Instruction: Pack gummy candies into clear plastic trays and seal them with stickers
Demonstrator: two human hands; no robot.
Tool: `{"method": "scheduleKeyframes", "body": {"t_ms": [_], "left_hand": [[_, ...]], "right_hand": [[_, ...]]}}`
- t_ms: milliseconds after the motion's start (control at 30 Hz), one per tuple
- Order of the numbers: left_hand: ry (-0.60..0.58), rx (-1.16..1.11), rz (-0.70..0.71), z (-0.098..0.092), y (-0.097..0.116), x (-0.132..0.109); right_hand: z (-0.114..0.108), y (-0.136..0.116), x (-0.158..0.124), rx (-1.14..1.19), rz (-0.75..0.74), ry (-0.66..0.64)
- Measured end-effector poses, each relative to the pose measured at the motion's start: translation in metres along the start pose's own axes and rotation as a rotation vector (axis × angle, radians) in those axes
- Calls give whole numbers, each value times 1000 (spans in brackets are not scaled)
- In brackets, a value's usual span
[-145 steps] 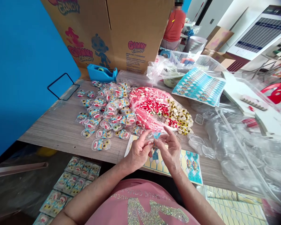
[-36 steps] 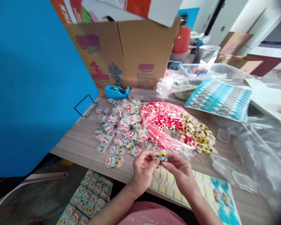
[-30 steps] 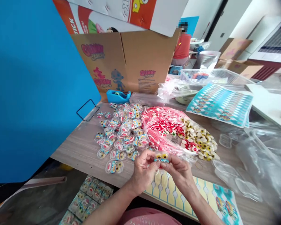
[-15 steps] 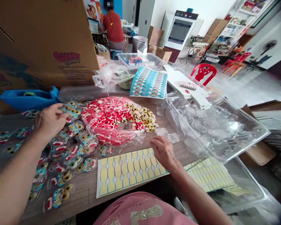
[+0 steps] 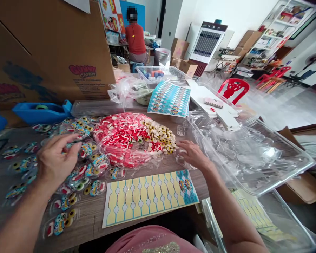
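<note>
My left hand hovers over a heap of filled clear candy packs, its thumb and fingers apart with nothing seen between them. The packs hold red-and-white and eyeball-like candies under blue printed labels. Stretched out at the right end of the candy pile, my right hand is beside the yellow-brown eyeball candies and over small clear plastic shells; its fingertips are partly hidden. Red-and-white candies lie in an open plastic bag. In front is a yellow backing sheet with a few blue labels at its right end.
A blue tape dispenser and a large cardboard box stand at the left. Blue label sheets lie behind the candies. At the right, a clear tub holds plastic shells. Another person sits in the background.
My left hand has moved back off the upper packs and opened. My right hand has gone from the label sheet up to the plastic shells, uncovering the blue labels. The camera view has shifted slightly.
</note>
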State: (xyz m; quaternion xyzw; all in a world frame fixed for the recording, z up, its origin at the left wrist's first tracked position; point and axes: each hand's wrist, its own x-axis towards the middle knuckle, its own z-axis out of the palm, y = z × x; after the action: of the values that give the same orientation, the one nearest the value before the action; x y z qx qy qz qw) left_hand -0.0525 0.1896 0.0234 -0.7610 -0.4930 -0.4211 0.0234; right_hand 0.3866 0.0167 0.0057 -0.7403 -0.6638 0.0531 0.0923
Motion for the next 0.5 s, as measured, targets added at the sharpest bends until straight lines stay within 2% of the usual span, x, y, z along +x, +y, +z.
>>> {"method": "scheduleKeyframes", "body": {"t_ms": [100, 267, 400, 500], "left_hand": [[11, -173, 6, -11, 25, -41], [-160, -349, -166, -22, 61, -110], [-282, -437, -134, -30, 88, -146], [-296, -512, -142, -30, 96, -157]], "right_hand": [[-7, 0, 18, 4, 72, 70], [-8, 0, 37, -154, 184, 81], [-1, 8, 57, -252, 311, -77], [5, 17, 76, -271, 321, -155]]}}
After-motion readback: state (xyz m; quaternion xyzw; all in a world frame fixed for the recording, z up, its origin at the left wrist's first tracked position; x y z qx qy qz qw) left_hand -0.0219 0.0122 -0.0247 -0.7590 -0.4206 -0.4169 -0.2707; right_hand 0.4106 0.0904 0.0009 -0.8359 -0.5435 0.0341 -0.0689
